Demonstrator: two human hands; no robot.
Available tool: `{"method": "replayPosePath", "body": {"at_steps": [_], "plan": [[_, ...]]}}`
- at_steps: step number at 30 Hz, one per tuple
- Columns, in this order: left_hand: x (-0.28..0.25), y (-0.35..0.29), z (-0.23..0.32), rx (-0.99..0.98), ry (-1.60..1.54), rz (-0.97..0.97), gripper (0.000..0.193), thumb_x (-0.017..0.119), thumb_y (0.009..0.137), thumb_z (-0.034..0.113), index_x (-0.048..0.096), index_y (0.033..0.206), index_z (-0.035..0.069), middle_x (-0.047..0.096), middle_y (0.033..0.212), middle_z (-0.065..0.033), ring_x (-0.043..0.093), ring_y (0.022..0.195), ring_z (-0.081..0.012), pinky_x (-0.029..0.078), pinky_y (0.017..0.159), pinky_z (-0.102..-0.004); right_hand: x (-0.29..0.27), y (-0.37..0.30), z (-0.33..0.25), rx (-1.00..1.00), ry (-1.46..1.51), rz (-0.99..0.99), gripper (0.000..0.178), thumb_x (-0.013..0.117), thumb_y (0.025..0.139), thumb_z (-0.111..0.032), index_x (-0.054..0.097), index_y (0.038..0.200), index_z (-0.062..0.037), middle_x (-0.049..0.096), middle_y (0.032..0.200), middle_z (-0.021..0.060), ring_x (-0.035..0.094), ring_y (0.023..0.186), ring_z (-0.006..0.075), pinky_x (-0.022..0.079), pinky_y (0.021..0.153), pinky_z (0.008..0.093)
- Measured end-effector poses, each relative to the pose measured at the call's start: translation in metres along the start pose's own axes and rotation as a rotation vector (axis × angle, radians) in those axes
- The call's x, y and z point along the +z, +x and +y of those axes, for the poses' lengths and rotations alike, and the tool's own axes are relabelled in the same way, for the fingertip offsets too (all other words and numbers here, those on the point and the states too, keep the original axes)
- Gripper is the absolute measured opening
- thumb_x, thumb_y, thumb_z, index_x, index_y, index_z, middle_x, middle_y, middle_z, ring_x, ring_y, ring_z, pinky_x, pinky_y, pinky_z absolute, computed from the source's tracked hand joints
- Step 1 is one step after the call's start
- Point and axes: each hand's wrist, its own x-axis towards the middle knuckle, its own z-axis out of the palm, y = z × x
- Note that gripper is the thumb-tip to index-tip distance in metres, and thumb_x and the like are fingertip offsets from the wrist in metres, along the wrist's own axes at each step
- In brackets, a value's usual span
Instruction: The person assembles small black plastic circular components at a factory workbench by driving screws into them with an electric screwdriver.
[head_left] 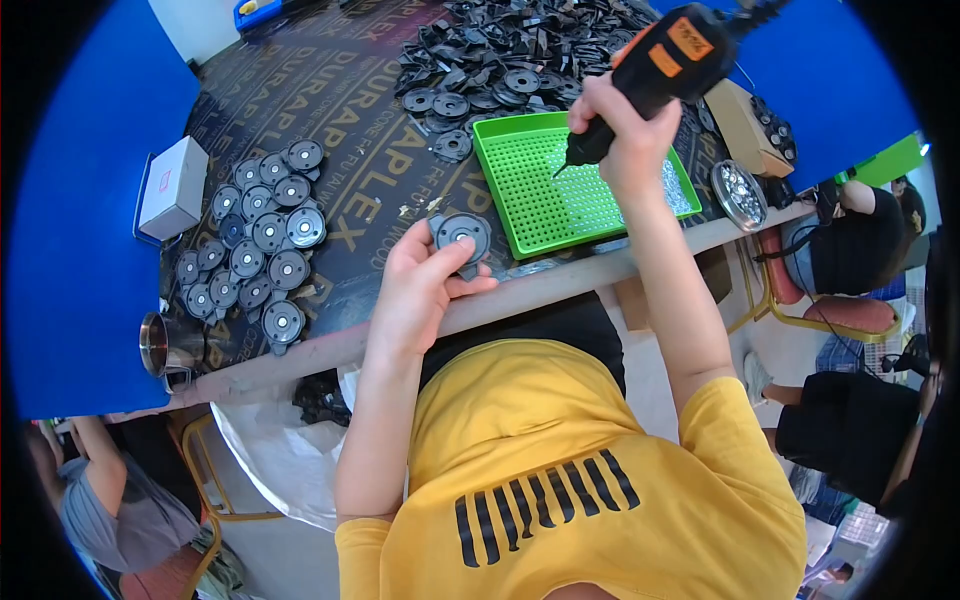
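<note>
My left hand (425, 280) is closed on a round dark grey plastic part (463, 236), thumb on its face, near the table's front edge. In my right hand (632, 140) is a black electric screwdriver (665, 65) with orange labels, its thin bit pointing down and left. The bit hangs over a green perforated tray (497, 190), in which small shiny pieces (590, 190) lie. Left of my left hand sits a group of similar round grey parts (268, 232), laid close together. Beyond the tray, a large heap of loose black plastic parts (490, 50) covers the table's far side.
A round metal dish (738, 195) of small shiny pieces and an open cardboard box (745, 125) are right of the tray. At the left stand a white box (174, 188) and a metal cup (158, 345). Blue partitions (85, 250) flank the table; other people sit on both sides.
</note>
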Motion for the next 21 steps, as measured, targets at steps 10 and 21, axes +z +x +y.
{"method": "replayPosePath", "body": {"at_steps": [10, 21], "plan": [[0.003, -0.003, -0.004, 0.025, 0.107, 0.027, 0.012, 0.056, 0.080, 0.005, 0.054, 0.089, -0.001, 0.057, 0.080, -0.0058, 0.057, 0.065, -0.0131, 0.054, 0.056, -0.0266, 0.048, -0.037, -0.060, 0.006, 0.220, -0.275, 0.034, 0.044, 0.078, -0.004, 0.032, 0.110, -0.0050, 0.045, 0.062, 0.0084, 0.045, 0.048, 0.0170, 0.040, 0.051, 0.0324], [0.003, -0.003, -0.002, 0.005, 0.130, -0.010, 0.014, 0.056, 0.080, 0.006, 0.053, 0.092, -0.002, 0.058, 0.080, -0.0065, 0.057, 0.063, -0.0117, 0.053, 0.055, -0.0231, 0.072, -0.044, -0.043, -0.034, 0.071, -0.348, 0.034, 0.048, 0.076, 0.002, 0.032, 0.105, -0.0008, 0.048, 0.061, 0.0075, 0.046, 0.047, 0.0148, 0.042, 0.050, 0.0300]]}}
